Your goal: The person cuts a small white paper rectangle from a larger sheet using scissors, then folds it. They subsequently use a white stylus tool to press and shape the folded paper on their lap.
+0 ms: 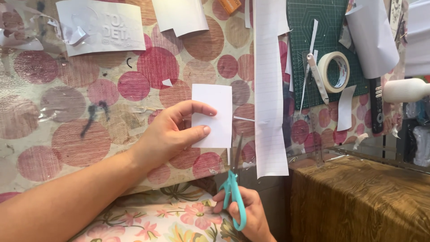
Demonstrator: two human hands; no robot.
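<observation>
Left hand: the left hand point(172, 130) pinches a small white paper rectangle point(214, 114) between thumb and fingers, holding it up over the table's near edge.
Right hand: the right hand point(248, 210) is closed through the loops of teal-handled scissors point(234, 190), low by the person's lap.
Scissors: the blades point up toward the bottom edge of the paper; they seem to meet it, though the tips are hard to make out.
Table: a tablecloth with pink and brown dots point(80, 139) under clear plastic.
Beside the paper: a long white lined strip point(268, 103) hangs over the table edge, just to the right.
Farther right: a green cutting mat point(304, 76) with a roll of masking tape point(335, 71) on it.
Lap: flowered fabric point(165, 217).
</observation>
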